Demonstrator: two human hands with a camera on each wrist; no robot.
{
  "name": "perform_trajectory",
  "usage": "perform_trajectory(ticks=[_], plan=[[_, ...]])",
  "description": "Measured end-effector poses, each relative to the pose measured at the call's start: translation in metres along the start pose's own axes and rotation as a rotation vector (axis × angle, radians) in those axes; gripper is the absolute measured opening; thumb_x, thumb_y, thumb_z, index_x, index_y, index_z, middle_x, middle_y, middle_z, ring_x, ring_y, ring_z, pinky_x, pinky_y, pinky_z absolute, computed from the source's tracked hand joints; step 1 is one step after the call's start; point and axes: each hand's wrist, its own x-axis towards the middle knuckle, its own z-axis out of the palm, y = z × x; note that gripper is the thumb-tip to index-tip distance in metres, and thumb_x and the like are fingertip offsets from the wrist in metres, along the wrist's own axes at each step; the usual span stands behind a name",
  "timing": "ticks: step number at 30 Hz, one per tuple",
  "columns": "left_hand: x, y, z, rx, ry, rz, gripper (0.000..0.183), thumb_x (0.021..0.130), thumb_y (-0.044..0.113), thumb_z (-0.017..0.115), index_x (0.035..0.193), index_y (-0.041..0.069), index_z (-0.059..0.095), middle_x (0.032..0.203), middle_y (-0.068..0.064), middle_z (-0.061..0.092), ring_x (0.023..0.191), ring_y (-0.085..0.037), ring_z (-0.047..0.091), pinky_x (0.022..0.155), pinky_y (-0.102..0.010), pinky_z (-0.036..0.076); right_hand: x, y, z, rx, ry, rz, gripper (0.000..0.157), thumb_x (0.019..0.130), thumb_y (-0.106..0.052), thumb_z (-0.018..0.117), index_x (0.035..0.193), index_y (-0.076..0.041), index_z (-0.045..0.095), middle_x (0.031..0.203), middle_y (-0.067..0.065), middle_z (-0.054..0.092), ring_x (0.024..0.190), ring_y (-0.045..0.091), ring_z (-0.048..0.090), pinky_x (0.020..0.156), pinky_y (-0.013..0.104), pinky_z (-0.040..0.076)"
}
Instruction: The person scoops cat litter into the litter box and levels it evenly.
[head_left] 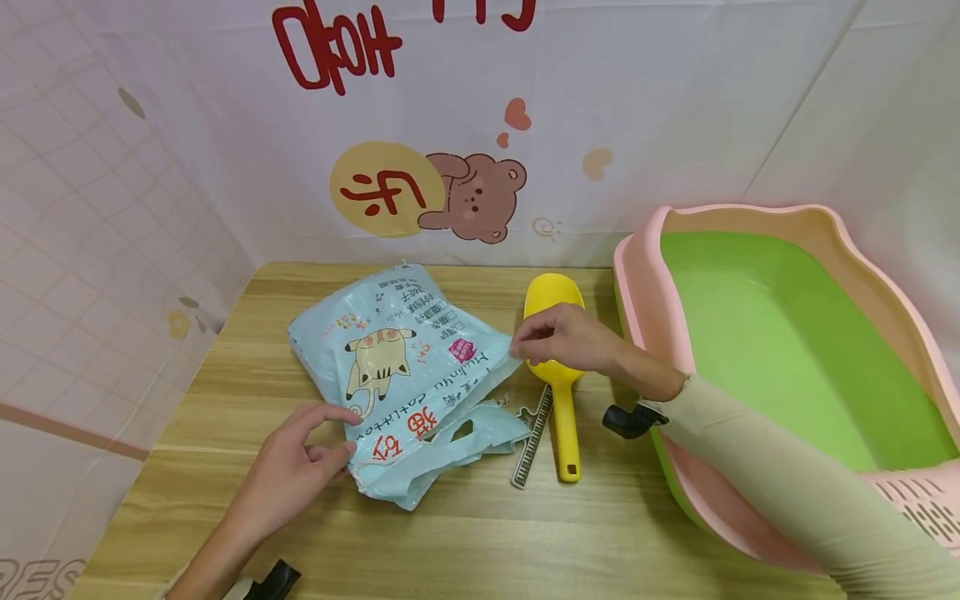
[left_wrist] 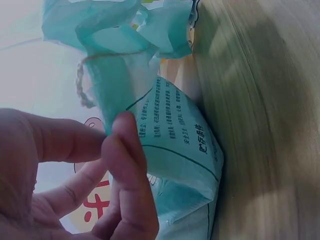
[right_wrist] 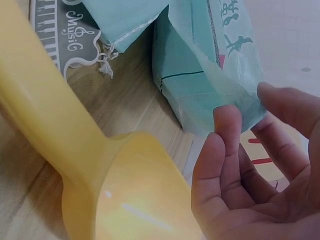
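A light blue cat litter bag (head_left: 420, 333), printed with a cartoon cat, lies on the table with its near end cut open. A loose strip with a handle hole (head_left: 465, 437) hangs along that end. My left hand (head_left: 288, 467) pinches the bag's near left edge between thumb and fingers. At the right corner of the opening, my right hand (head_left: 566, 337) pinches the bag's edge (right_wrist: 250, 107). Under the right hand lies a yellow scoop (head_left: 566, 425), its bowl partly covered. What is inside the bag is hidden.
A pink-rimmed green litter box (head_left: 765, 333) stands on the right, beneath the right forearm. Between bag and scoop handle lies a grey ruler-like piece (head_left: 532, 437) with piano keys printed on it. A printed cloth (head_left: 615, 108) hangs behind the wooden table (head_left: 525, 542).
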Motion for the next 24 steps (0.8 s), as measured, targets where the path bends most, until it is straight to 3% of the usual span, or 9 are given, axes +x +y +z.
perform_trajectory(ticks=[8, 15, 19, 24], plan=[[0.001, 0.004, 0.002, 0.078, -0.032, 0.034, 0.027, 0.097, 0.009, 0.082, 0.124, 0.013, 0.077, 0.136, -0.011, 0.064, 0.064, -0.014, 0.065, 0.057, -0.029, 0.051, 0.002, 0.0, 0.0, 0.028, 0.009, -0.012, 0.012, 0.104, -0.012, 0.073, 0.101, -0.005, 0.082, 0.095, 0.008, 0.076, 0.091, 0.04, 0.075, 0.086, 0.04, 0.061], [0.006, 0.013, 0.001, 0.277, -0.05, 0.172, 0.027, 0.096, 0.023, 0.086, 0.122, 0.02, 0.078, 0.117, 0.002, 0.071, 0.059, -0.007, 0.05, 0.058, -0.029, 0.047, 0.003, -0.003, 0.001, -0.011, 0.021, -0.02, 0.013, 0.105, -0.014, 0.074, 0.096, -0.006, 0.081, 0.088, 0.007, 0.074, 0.087, 0.039, 0.074, 0.082, 0.039, 0.06], [0.011, 0.022, 0.003, 0.368, -0.032, 0.235, 0.025, 0.096, 0.026, 0.086, 0.12, 0.021, 0.079, 0.106, 0.01, 0.069, 0.065, -0.004, 0.05, 0.061, -0.029, 0.045, 0.003, -0.005, 0.002, -0.016, 0.026, -0.027, 0.014, 0.105, -0.013, 0.073, 0.096, -0.006, 0.081, 0.088, 0.013, 0.074, 0.086, 0.041, 0.072, 0.08, 0.039, 0.059], [0.019, 0.033, 0.01, 0.422, -0.012, 0.322, 0.024, 0.094, 0.025, 0.087, 0.117, 0.019, 0.08, 0.1, 0.012, 0.067, 0.069, -0.001, 0.051, 0.061, -0.028, 0.045, 0.006, -0.006, 0.002, -0.019, 0.028, -0.026, 0.015, 0.105, -0.013, 0.072, 0.096, -0.005, 0.081, 0.087, 0.01, 0.074, 0.081, 0.035, 0.073, 0.078, 0.037, 0.061]])
